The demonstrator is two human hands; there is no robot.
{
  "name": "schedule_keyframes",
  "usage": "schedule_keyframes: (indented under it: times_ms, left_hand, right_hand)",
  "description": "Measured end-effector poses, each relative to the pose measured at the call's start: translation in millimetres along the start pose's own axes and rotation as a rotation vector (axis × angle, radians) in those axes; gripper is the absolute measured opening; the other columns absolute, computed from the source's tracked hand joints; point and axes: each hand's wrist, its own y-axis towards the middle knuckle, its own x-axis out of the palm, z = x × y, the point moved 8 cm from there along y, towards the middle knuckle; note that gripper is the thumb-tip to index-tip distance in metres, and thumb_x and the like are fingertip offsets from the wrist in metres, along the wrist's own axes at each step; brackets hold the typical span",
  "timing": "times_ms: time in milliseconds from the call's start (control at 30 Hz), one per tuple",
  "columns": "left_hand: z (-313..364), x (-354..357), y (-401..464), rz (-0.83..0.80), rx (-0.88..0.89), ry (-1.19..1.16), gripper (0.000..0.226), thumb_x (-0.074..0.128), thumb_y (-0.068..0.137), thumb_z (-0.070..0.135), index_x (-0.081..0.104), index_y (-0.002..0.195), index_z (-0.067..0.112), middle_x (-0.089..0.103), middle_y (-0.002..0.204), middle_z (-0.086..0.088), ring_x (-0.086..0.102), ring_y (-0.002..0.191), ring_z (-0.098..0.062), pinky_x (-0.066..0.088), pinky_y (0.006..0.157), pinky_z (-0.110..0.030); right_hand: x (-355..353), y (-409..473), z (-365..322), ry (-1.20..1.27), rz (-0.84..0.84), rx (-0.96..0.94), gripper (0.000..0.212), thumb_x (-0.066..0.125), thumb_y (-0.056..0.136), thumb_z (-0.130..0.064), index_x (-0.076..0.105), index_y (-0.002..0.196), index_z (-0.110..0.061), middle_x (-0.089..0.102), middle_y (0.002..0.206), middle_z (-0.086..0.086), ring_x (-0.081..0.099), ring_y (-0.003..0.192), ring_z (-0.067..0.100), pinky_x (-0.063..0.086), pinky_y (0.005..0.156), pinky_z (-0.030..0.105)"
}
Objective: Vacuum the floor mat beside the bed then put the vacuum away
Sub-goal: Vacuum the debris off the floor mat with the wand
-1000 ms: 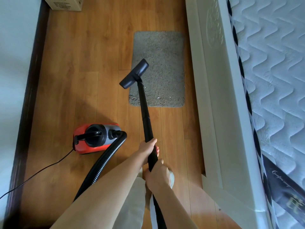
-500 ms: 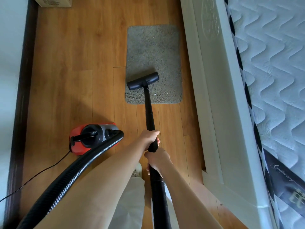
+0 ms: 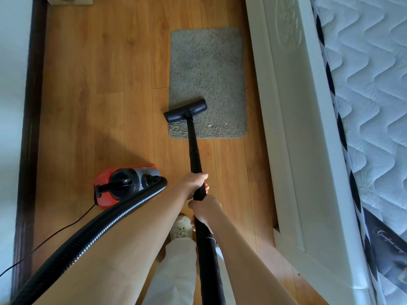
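Observation:
A grey shaggy floor mat (image 3: 209,69) lies on the wooden floor beside the white bed frame (image 3: 293,128). The black vacuum head (image 3: 185,110) rests flat on the mat's near left part, at the end of a black wand (image 3: 194,150). My left hand (image 3: 195,184) grips the wand higher up, and my right hand (image 3: 204,211) grips it just below. The red and grey vacuum body (image 3: 123,183) sits on the floor to the left, its ribbed black hose (image 3: 99,232) curving under my left arm.
A dark skirting board (image 3: 30,128) and white wall run along the left. The black power cord (image 3: 55,234) trails left from the vacuum body. A cardboard box (image 3: 68,0) stands at the far top left. The quilted mattress (image 3: 370,95) fills the right. My shoe (image 3: 181,225) is below my hands.
The vacuum head has swung from hanging tilted over the mat's left edge to lying flat on the mat's near part. Both hands keep their grip on the wand.

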Motion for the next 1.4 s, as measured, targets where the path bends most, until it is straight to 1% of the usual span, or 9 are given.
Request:
schedule_keyframes:
  times_ms: [433,567,667,800,933,1100,1233,1333,1400]
  left_hand:
    - [27,14,-6,-0.03,0.049,0.044,0.029,0.053,0.094,0.02,0.049,0.113,0.0,0.051,0.064,-0.007,0.047,0.049,-0.015,0.041,0.042,-0.022]
    - [33,20,-7,-0.037,0.064,0.029,0.02,0.052,0.092,0.017,0.047,0.104,0.001,0.05,0.062,-0.008,0.046,0.047,-0.017,0.041,0.045,-0.024]
    - [31,19,-7,-0.029,0.056,0.016,0.021,0.053,0.093,0.019,0.046,0.104,0.003,0.05,0.063,-0.007,0.047,0.048,-0.016,0.041,0.046,-0.025]
    - [18,11,-5,-0.019,0.021,0.009,0.02,0.052,0.095,0.022,0.046,0.102,0.005,0.049,0.063,-0.005,0.046,0.049,-0.014,0.041,0.046,-0.023]
    - [1,-2,-3,-0.009,-0.038,0.0,0.023,0.051,0.096,0.028,0.048,0.101,0.005,0.049,0.063,-0.004,0.046,0.05,-0.013,0.041,0.05,-0.022]
    - [-10,-18,-9,-0.002,-0.066,-0.027,0.023,0.052,0.096,0.027,0.047,0.101,0.005,0.047,0.06,-0.004,0.044,0.048,-0.013,0.042,0.043,-0.02]
    - [-11,-28,-12,0.022,-0.024,0.013,0.025,0.052,0.096,0.028,0.048,0.103,0.005,0.047,0.059,-0.004,0.044,0.045,-0.013,0.039,0.034,-0.016]
    - [-14,-29,-12,0.034,-0.034,-0.034,0.023,0.052,0.095,0.025,0.047,0.104,0.005,0.046,0.058,-0.004,0.044,0.034,-0.011,0.038,0.033,-0.013]
    - [-16,-27,-11,0.028,-0.052,-0.079,0.023,0.054,0.094,0.025,0.046,0.105,0.006,0.047,0.059,-0.004,0.045,0.036,-0.011,0.039,0.034,-0.014]
  right_hand:
    - [-15,1,-11,0.006,0.156,-0.01,0.034,0.054,0.088,-0.016,0.049,0.12,-0.006,0.067,0.105,0.017,0.065,0.073,0.027,0.05,0.053,0.025]
    - [-22,-2,-13,-0.024,0.187,-0.028,0.037,0.053,0.086,-0.018,0.047,0.121,-0.006,0.066,0.105,0.017,0.07,0.09,0.031,0.057,0.069,0.034]
    - [-22,-4,-13,-0.039,0.174,-0.017,0.037,0.054,0.086,-0.018,0.048,0.12,-0.006,0.067,0.104,0.017,0.07,0.086,0.03,0.058,0.069,0.034]
    - [-16,-6,-11,-0.062,0.122,0.007,0.034,0.055,0.088,-0.016,0.05,0.12,-0.004,0.069,0.102,0.017,0.063,0.065,0.025,0.051,0.053,0.026]
    - [-3,-7,-8,-0.07,0.072,0.031,0.033,0.055,0.09,-0.014,0.048,0.121,-0.004,0.064,0.089,0.014,0.06,0.06,0.022,0.054,0.06,0.027]
    - [15,-15,-9,-0.123,0.034,0.017,0.014,0.051,0.095,-0.014,0.043,0.105,-0.009,0.063,0.097,0.013,0.063,0.075,0.023,0.058,0.078,0.029]
    - [24,-21,-13,-0.181,0.026,-0.018,0.012,0.049,0.096,-0.016,0.04,0.101,-0.011,0.06,0.096,0.011,0.064,0.082,0.023,0.056,0.076,0.027]
    - [27,-23,-12,-0.194,0.018,-0.028,0.014,0.049,0.096,-0.015,0.047,0.109,-0.009,0.062,0.101,0.013,0.068,0.091,0.025,0.058,0.082,0.029]
    - [27,-24,-12,-0.232,0.028,-0.033,0.026,0.048,0.097,-0.016,0.05,0.121,-0.006,0.063,0.106,0.013,0.068,0.09,0.024,0.058,0.073,0.026]
